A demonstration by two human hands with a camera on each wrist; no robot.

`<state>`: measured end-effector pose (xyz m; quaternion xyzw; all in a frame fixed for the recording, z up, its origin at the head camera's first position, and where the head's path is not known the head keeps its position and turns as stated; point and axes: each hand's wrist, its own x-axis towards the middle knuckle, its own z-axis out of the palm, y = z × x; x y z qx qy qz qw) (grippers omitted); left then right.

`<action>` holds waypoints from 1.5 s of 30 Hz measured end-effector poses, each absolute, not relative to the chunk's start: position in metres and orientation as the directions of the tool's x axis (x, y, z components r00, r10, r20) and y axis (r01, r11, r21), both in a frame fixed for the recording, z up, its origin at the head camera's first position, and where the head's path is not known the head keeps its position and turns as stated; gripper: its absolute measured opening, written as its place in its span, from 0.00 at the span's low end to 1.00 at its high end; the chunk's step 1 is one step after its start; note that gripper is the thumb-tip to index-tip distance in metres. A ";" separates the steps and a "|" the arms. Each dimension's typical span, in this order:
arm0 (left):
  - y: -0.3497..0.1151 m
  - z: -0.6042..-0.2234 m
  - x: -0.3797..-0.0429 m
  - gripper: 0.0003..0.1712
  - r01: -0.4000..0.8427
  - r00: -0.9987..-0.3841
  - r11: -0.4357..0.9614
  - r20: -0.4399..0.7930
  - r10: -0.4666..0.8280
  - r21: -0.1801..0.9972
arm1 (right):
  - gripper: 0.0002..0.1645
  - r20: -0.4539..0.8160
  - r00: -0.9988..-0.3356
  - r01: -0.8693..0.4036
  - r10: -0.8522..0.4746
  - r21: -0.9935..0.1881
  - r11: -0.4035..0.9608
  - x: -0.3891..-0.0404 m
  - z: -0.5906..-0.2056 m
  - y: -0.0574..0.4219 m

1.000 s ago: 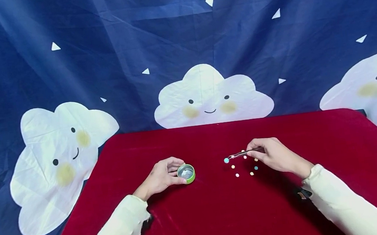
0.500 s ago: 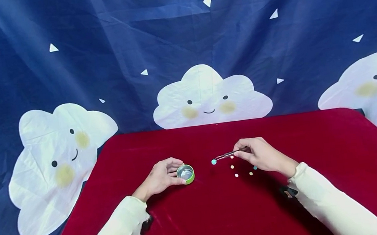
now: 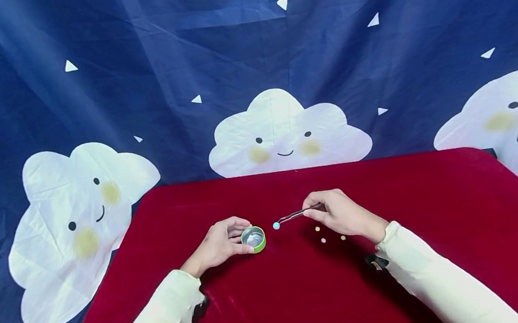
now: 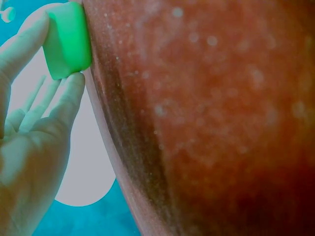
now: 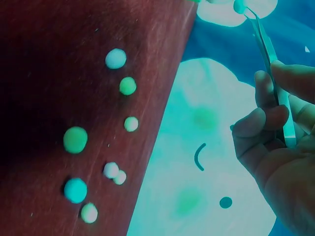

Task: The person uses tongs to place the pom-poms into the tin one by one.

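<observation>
My left hand [image 3: 222, 242] holds a small round green tin [image 3: 261, 248] by its side, thumb on the near wall and fingers on the far one. The tin stands upright on the red cloth, its silver inside facing up. In the left wrist view, the tin's green wall [image 4: 71, 42] shows between thumb and fingertips. My right hand [image 3: 342, 213] pinches a pair of metal tweezers [image 3: 295, 214]. Their bent tips grip a light blue ball [image 3: 276, 226], held just right of the tin's rim. The right wrist view also shows the tweezers [image 5: 268, 44] with the ball [image 5: 239, 6] at their tips.
Several small pompom-like balls lie loose on the red cloth [image 3: 274, 307], among them a pale one [image 5: 115, 58] and a blue one [image 5: 76, 190]. In the head view my right hand hides some of them. A blue curtain [image 3: 158, 61] with white clouds hangs behind the table.
My right hand has moved left with the tweezers, bringing the blue ball from above the loose balls to near the tin. The left hand and the tin have stayed put.
</observation>
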<state>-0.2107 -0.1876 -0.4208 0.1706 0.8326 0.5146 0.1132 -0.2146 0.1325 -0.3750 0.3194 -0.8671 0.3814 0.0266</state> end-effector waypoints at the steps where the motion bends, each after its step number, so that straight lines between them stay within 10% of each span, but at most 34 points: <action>1: -0.187 -0.421 -0.211 0.31 0.167 -0.916 0.413 -0.013 0.400 0.895 | 0.03 0.289 -0.793 -0.575 -0.536 -0.645 0.503 -0.215 -0.375 0.131; 45: -0.187 -0.419 -0.208 0.31 0.178 -0.915 0.414 -0.005 0.404 0.893 | 0.04 0.248 -0.756 -0.635 -0.606 -0.502 0.587 -0.220 -0.390 0.079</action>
